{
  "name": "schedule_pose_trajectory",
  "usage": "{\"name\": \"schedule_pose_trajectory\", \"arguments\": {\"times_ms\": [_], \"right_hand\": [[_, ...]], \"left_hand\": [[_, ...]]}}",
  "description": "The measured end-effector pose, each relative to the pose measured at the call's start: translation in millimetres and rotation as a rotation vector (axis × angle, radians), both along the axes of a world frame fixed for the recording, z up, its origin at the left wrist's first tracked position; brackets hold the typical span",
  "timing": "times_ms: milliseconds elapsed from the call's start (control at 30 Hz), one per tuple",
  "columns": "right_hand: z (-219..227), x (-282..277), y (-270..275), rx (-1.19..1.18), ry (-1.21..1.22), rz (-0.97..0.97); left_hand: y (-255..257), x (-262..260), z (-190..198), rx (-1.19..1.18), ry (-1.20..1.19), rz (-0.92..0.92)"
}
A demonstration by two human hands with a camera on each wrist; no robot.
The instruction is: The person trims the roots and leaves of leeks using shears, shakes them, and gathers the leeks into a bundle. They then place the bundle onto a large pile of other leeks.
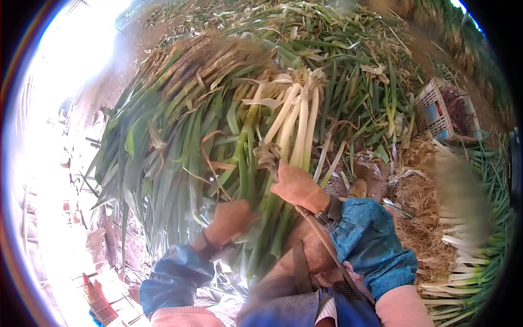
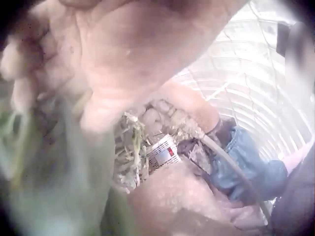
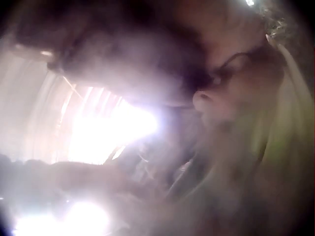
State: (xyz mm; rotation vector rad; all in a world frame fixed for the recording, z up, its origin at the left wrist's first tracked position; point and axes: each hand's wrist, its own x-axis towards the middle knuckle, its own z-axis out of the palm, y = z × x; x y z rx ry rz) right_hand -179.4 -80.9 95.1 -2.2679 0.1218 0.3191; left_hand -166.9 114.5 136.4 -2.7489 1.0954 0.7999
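Note:
My left hand [image 1: 231,222], blurred, holds the green leaves of a bundle of leeks [image 1: 272,210]. In the left wrist view the fingers [image 2: 29,64] curl over blurred green leaves [image 2: 64,162]. My right hand [image 1: 299,188] grips the end of a thin hose [image 1: 324,234], beside the stalks; its fingertips look grey and dirt-caked. Several white leek stalks [image 1: 291,122] fan out just beyond that hand, roots pointing away. The right wrist view is blurred, with pale green stalks [image 3: 285,113] at its right edge.
A large heap of unpeeled leeks [image 1: 169,136] lies to the left, and loose leaves [image 1: 343,60] cover the ground behind. A white plastic crate [image 1: 430,111] stands at the right. Below it are fibrous root trimmings [image 1: 417,201] and a row of clean white leeks [image 1: 463,261].

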Motion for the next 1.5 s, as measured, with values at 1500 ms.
{"name": "schedule_pose_trajectory", "arguments": {"times_ms": [1500], "right_hand": [[10.2,-16.0,11.5,-0.125,-0.065,0.002]], "left_hand": [[-14.0,63.8,-69.6,-0.327,-0.226,0.672]]}}
